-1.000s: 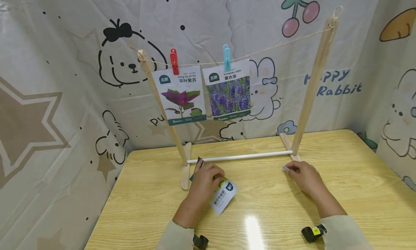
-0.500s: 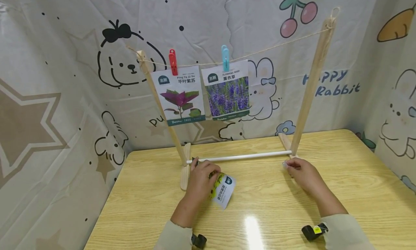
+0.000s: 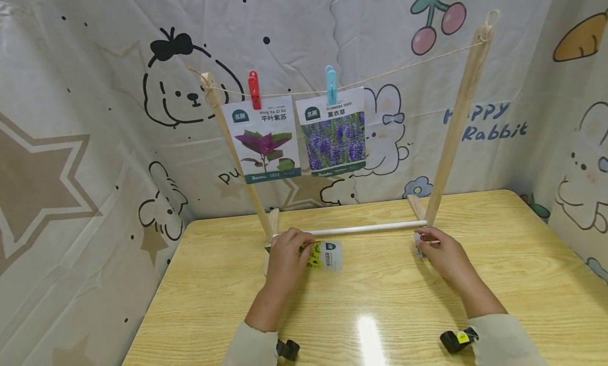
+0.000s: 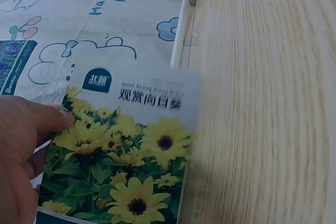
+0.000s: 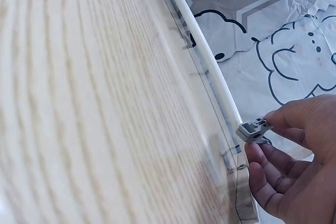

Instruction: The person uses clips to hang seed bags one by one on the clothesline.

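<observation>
My left hand grips a seed packet by one edge, thumb across its front. The packet shows yellow sunflowers and a white header with Chinese print; in the head view its header points right. Between the thumb and fingers of my right hand is a small grey-white clothespin, close to the right foot of a wooden stand. Above, a red clothespin holds a purple-leaf seed packet on a string. A light blue clothespin holds a lavender packet beside it.
The string runs between a left wooden post and a taller right post. A white rod joins them low down, over the wood-grain table. A cartoon-printed cloth hangs behind.
My left hand has moved slightly up and left, and the sunflower packet has swung from slanting down to nearly level. My right hand has turned the clothespin so more of it shows.
</observation>
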`<move>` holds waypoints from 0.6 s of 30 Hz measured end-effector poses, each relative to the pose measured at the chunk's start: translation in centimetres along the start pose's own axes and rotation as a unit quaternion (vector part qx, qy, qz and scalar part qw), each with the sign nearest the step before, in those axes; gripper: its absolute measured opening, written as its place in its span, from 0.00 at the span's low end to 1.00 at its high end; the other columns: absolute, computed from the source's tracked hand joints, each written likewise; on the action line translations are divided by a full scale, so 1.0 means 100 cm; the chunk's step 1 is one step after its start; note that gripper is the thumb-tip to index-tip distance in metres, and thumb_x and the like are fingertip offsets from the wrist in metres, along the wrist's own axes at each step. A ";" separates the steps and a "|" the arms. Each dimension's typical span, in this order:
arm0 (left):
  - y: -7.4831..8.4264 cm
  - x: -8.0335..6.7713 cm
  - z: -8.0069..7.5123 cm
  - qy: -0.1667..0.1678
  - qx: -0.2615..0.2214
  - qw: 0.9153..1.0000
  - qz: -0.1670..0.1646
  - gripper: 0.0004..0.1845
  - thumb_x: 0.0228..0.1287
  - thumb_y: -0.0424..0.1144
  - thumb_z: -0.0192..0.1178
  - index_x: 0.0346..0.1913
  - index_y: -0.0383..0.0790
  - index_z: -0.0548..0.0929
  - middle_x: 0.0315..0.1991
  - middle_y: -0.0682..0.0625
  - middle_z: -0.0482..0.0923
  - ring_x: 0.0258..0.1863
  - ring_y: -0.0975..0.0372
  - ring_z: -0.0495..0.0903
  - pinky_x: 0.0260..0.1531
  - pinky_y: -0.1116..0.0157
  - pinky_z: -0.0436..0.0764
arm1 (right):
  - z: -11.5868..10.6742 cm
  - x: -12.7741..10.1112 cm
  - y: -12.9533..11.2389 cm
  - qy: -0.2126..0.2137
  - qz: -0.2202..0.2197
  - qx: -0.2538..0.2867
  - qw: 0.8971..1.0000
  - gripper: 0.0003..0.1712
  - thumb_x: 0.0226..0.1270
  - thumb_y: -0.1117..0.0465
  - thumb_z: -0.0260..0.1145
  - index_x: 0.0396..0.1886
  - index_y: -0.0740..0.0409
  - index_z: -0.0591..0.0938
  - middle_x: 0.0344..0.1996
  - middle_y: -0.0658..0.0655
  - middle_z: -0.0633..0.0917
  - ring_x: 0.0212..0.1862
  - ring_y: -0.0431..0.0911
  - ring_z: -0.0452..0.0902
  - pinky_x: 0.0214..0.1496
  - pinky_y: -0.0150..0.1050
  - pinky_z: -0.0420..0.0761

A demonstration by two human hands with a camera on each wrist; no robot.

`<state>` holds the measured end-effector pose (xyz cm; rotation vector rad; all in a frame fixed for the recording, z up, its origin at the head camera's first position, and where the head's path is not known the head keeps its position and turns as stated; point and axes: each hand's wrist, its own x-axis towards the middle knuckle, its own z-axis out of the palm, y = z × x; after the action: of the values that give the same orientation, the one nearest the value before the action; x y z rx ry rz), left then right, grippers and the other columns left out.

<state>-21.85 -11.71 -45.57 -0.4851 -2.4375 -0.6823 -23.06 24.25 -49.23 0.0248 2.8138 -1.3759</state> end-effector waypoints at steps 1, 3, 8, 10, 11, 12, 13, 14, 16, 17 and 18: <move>0.000 0.000 -0.001 0.001 -0.004 1.000 -0.001 0.08 0.59 0.34 0.72 0.41 0.46 0.89 0.36 0.53 0.82 0.37 0.61 0.83 0.50 0.57 0.79 | 0.000 0.000 0.000 -0.001 0.000 -0.001 1.000 0.25 0.80 0.53 0.55 0.70 0.57 0.73 0.62 0.70 0.77 0.62 0.65 0.77 0.50 0.46 0.82; 0.000 0.000 -0.002 -0.002 -0.013 1.000 -0.009 0.09 0.61 0.32 0.71 0.44 0.44 0.89 0.37 0.53 0.82 0.37 0.62 0.83 0.43 0.61 0.81 | 0.000 0.000 -0.001 -0.002 0.001 -0.002 1.000 0.25 0.80 0.51 0.55 0.70 0.56 0.73 0.62 0.70 0.77 0.62 0.65 0.77 0.49 0.45 0.82; -0.002 0.001 -0.007 -0.006 -0.031 0.999 -0.044 0.10 0.65 0.31 0.67 0.48 0.41 0.89 0.40 0.51 0.80 0.36 0.63 0.81 0.33 0.69 0.81 | -0.001 0.001 -0.001 -0.002 0.001 -0.006 1.000 0.27 0.81 0.47 0.53 0.70 0.55 0.74 0.63 0.70 0.77 0.61 0.64 0.78 0.46 0.40 0.79; -0.004 0.002 -0.009 -0.003 -0.033 0.998 -0.058 0.09 0.67 0.33 0.66 0.48 0.40 0.89 0.40 0.50 0.79 0.35 0.63 0.80 0.32 0.69 0.81 | -0.001 0.001 -0.001 -0.003 -0.001 -0.006 1.000 0.26 0.81 0.47 0.53 0.70 0.55 0.74 0.63 0.70 0.77 0.61 0.64 0.78 0.45 0.39 0.79; -0.005 0.002 -0.010 -0.003 -0.033 0.997 -0.064 0.08 0.68 0.34 0.65 0.48 0.40 0.89 0.40 0.50 0.79 0.35 0.63 0.80 0.32 0.69 0.81 | -0.001 0.001 -0.001 -0.002 0.000 -0.006 1.000 0.26 0.81 0.47 0.53 0.70 0.54 0.74 0.63 0.69 0.77 0.62 0.64 0.78 0.46 0.39 0.79; -0.006 0.002 -0.011 -0.004 -0.033 0.997 -0.071 0.08 0.70 0.35 0.64 0.47 0.40 0.88 0.41 0.50 0.79 0.35 0.63 0.81 0.32 0.69 0.81 | -0.001 0.001 -0.001 -0.002 0.000 -0.007 1.000 0.26 0.81 0.47 0.53 0.70 0.54 0.74 0.63 0.69 0.77 0.62 0.64 0.77 0.46 0.39 0.79; -0.008 0.002 -0.012 -0.005 -0.033 0.997 -0.075 0.08 0.71 0.35 0.63 0.48 0.39 0.88 0.41 0.49 0.79 0.36 0.63 0.81 0.33 0.69 0.82 | -0.001 0.002 -0.001 -0.002 0.000 -0.006 1.000 0.26 0.81 0.48 0.53 0.70 0.54 0.74 0.63 0.69 0.77 0.62 0.64 0.77 0.46 0.40 0.79; -0.009 0.002 -0.013 -0.005 -0.035 0.996 -0.079 0.08 0.71 0.35 0.62 0.48 0.39 0.87 0.42 0.49 0.79 0.36 0.62 0.81 0.33 0.68 0.82 | -0.001 0.002 -0.001 -0.002 0.000 -0.006 1.000 0.26 0.81 0.48 0.53 0.69 0.54 0.74 0.63 0.69 0.77 0.63 0.65 0.77 0.46 0.41 0.79; -0.012 0.002 -0.014 -0.003 -0.029 0.996 -0.084 0.08 0.72 0.35 0.61 0.49 0.38 0.86 0.42 0.49 0.80 0.38 0.61 0.83 0.35 0.67 0.83 | -0.001 0.001 -0.001 -0.002 0.002 -0.006 1.000 0.26 0.81 0.47 0.53 0.69 0.54 0.75 0.64 0.69 0.77 0.63 0.65 0.77 0.48 0.43 0.79; -0.013 0.002 -0.014 -0.003 -0.028 0.996 -0.086 0.08 0.72 0.34 0.61 0.49 0.38 0.86 0.43 0.48 0.80 0.38 0.60 0.83 0.35 0.66 0.84 | -0.001 0.001 -0.001 -0.002 0.004 -0.006 1.000 0.26 0.81 0.47 0.53 0.69 0.54 0.75 0.64 0.69 0.77 0.63 0.65 0.77 0.49 0.44 0.79; -0.014 0.002 -0.014 -0.002 -0.027 0.996 -0.088 0.08 0.72 0.33 0.61 0.49 0.38 0.86 0.43 0.48 0.81 0.39 0.60 0.84 0.36 0.66 0.84 | -0.001 0.001 -0.001 -0.001 0.005 -0.006 1.000 0.26 0.81 0.47 0.53 0.69 0.54 0.75 0.64 0.69 0.77 0.63 0.64 0.77 0.50 0.45 0.79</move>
<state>-22.09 -13.59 -44.90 -0.2951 -2.4915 -0.8234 -23.17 24.23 -49.09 0.0380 2.8149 -1.3562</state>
